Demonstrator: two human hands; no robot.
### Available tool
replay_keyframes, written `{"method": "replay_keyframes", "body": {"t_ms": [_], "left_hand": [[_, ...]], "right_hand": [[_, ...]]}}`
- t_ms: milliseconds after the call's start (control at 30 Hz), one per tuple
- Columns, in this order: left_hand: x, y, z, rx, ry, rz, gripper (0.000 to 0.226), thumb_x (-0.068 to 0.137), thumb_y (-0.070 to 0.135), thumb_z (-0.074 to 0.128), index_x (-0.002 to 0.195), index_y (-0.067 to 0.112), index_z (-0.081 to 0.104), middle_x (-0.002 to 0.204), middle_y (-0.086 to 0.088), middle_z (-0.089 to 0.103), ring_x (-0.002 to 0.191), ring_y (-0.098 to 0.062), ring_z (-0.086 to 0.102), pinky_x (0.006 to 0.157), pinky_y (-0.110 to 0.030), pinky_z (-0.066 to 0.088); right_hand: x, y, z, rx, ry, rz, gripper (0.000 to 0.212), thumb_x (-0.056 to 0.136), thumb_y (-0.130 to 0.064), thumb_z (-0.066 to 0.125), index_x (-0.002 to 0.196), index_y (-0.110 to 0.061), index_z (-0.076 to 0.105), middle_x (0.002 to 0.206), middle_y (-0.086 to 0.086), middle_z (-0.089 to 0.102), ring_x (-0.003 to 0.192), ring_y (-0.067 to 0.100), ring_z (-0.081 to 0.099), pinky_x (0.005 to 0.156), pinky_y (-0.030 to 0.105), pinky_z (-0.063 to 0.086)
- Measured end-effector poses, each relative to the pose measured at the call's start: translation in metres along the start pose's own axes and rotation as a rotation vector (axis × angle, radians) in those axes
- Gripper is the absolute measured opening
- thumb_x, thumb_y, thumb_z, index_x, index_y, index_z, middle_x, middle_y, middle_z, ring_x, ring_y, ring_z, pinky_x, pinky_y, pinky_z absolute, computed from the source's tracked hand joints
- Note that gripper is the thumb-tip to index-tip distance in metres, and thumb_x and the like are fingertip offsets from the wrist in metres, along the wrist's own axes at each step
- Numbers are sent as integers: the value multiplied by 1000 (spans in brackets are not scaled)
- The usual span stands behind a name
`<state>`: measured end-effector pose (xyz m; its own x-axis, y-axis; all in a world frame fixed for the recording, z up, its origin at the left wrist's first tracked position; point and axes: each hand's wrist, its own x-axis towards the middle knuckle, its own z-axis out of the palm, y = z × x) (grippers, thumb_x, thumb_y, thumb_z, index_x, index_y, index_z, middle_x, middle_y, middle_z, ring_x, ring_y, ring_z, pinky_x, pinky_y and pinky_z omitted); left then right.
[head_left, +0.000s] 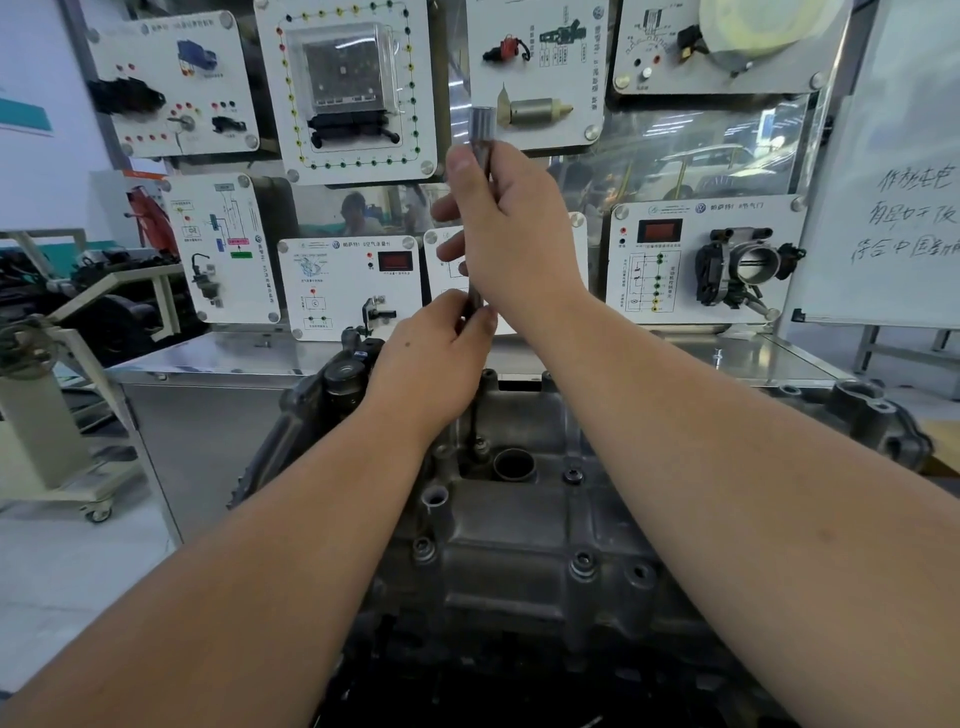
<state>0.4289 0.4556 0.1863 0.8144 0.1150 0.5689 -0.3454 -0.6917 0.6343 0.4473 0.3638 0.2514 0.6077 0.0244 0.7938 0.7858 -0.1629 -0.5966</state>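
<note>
Socket tool (482, 127), a long steel shaft with a wider cylindrical head at the top, stands almost upright over the engine casting (519, 525), held by both hands in front of a wall of training panels. The right hand (511, 228) is the upper one. Its arm comes in from the right, the wrist is bent, and the fingers are curled round the shaft just under the head, with the thumb lying up along the metal. The left hand (431, 358) sits lower, its arm stretched forward from the left, with thumb and fingertips pinching the thin shaft just beneath the right hand. Below the left hand the shaft runs down to a small bolt (479, 447) in a recess of the casting. It looks seated on that bolt, though the dark metal there makes the joint hard to make out.

Just to the right of the bolt a round bore (514, 465) opens in the casting, its inside too dark to tell what it holds. A smaller hole (434, 498) sits nearer, to the left. On the wall behind, a clear plastic cover (343, 67) encloses a grey control unit, and a throttle body (748, 265) is mounted on the lower right panel. A whiteboard (893, 208) with handwriting stands at the far right.
</note>
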Motion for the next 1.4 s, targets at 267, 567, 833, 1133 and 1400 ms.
{"method": "replay_keyframes", "body": {"t_ms": [267, 567, 833, 1133, 1400], "left_hand": [[1, -2, 0, 60, 22, 36, 29, 103, 36, 49, 86, 14, 56, 77, -4, 62, 73, -24, 55, 63, -36, 42], [2, -4, 2, 10, 12, 19, 31, 106, 35, 42, 94, 13, 60, 88, 1, 69, 86, -23, 64, 79, -41, 52], [5, -8, 3, 48, 44, 14, 26, 102, 41, 52, 86, 21, 53, 78, 1, 63, 71, -17, 57, 59, -32, 39], [2, -4, 2, -29, 16, -4, 27, 105, 36, 43, 91, 20, 58, 81, 10, 68, 78, -13, 63, 65, -33, 44], [2, -4, 0, 22, 31, 26, 28, 100, 41, 52, 100, 14, 58, 87, -4, 67, 83, -24, 63, 76, -38, 51]], "right_hand": [[1, 1, 1, -41, -24, 26, 27, 107, -37, 47, 105, -12, 57, 85, 2, 72, 63, 17, 70, 54, 22, 50], [3, 3, 2, -90, -7, 19, 22, 109, -27, 43, 95, -19, 58, 91, -2, 72, 77, 21, 71, 66, 35, 56], [2, 3, 1, -52, 30, 22, 15, 103, -33, 56, 111, -21, 50, 89, -1, 74, 75, 19, 71, 76, 45, 59], [3, 3, 2, -63, 43, 13, 13, 107, -23, 47, 100, -19, 57, 86, -2, 72, 71, 16, 71, 74, 37, 59], [3, 6, 3, -105, 36, -15, 18, 104, -33, 54, 99, -17, 60, 83, 2, 72, 72, 22, 69, 70, 42, 58]]}}
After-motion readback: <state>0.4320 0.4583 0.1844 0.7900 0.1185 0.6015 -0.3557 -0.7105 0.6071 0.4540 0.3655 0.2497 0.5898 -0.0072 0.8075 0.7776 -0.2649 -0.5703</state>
